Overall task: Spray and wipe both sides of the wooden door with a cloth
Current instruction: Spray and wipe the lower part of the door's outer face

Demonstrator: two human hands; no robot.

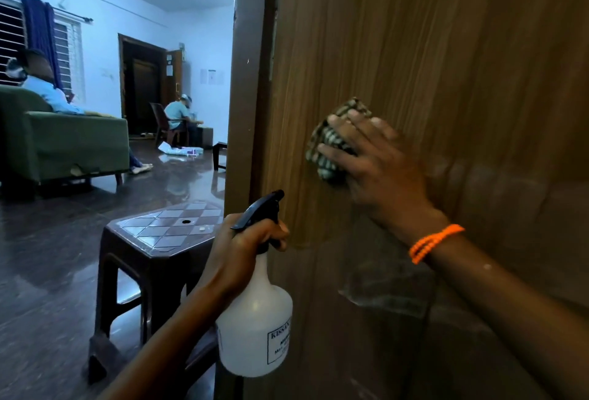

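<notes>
Door (446, 49) stands right before us, its edge toward the room. Our right hand (379, 160) presses the checked cloth (331, 141) flat, fingers spread; wiping seems underway, though blurred. Our left hand (242, 250) grips the spray bottle (255, 320). Next we work downward.

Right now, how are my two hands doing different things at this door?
The left hand is curled round the neck of the spray bottle, held off the wooden door; the right hand presses the checked cloth flat against the door. The right wrist wears an orange bracelet; the left is bare. Both are raised.
</notes>
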